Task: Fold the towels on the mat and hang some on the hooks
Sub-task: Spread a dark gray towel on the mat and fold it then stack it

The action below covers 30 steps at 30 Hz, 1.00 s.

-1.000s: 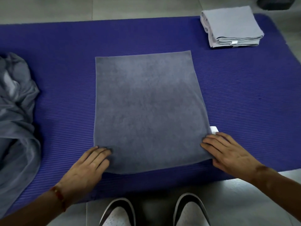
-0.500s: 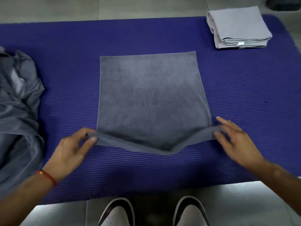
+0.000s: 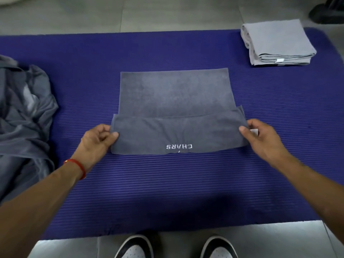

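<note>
The purple mat (image 3: 186, 183) fills most of my view, laid over the grey floor (image 3: 130, 13), and everything I care about sits on it. At the left edge lies a crumpled heap of grey towels (image 3: 24, 116) not yet dealt with; at the far right corner sits a light grey folded towel (image 3: 277, 43), already done by the look of it. In the centre is the dark grey towel (image 3: 175, 94) I am working on. A second ago it lay flat as one tall rectangle with both hands at its near corners; half a second ago the near edge was just coming off the mat. Now that edge is raised and carried away from me, so a band of the underside shows, white lettering (image 3: 179, 146) reading upside down. The left hand (image 3: 98, 140) pinches the left end of that band between thumb and curled fingers; the right hand (image 3: 260, 138) pinches the right end the same way, a small white tag (image 3: 254, 131) showing by its fingers. I judge the fold roughly a third over: the near edge needs to travel on to the far edge and stay level, or the halves will not match. No hooks are in view.
</note>
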### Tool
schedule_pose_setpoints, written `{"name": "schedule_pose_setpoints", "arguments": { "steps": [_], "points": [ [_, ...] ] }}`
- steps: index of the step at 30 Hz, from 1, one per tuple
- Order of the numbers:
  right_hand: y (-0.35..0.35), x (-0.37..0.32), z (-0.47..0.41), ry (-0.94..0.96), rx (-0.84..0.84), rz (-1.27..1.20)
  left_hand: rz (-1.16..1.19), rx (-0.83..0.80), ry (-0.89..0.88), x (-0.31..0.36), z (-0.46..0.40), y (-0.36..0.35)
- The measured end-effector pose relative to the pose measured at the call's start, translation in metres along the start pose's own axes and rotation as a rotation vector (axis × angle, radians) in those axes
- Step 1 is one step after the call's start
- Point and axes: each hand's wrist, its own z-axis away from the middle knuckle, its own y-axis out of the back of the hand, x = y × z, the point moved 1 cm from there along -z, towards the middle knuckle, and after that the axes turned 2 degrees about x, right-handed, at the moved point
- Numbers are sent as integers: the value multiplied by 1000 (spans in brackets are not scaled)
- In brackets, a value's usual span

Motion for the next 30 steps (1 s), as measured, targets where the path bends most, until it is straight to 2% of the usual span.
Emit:
{"name": "schedule_pose_setpoints", "arguments": {
  "steps": [4,8,12,17,20,25,27,30],
  "points": [
    [3,-8,-2,102,-6,-1,-84,85,-138,13,-2,-7],
    [5,-9,-3,120,-13,104,-172,35,-208,23,3,-6],
    [9,0,16,77,30,102,-212,20,-233,24,25,0],
    [3,34,78,-17,-47,112,-246,3,-190,-10,81,-2],
    [5,39,88,-66,-71,81,-189,-3,-129,-31,97,-3],
    [7,23,58,-176,-160,-26,-117,-83,63,-31,57,-2],
    [5,18,46,-192,-161,42,-152,-93,131,-22,39,-3],
    [2,11,36,-122,-85,171,-104,-39,113,-16,25,0]
  ]
}}
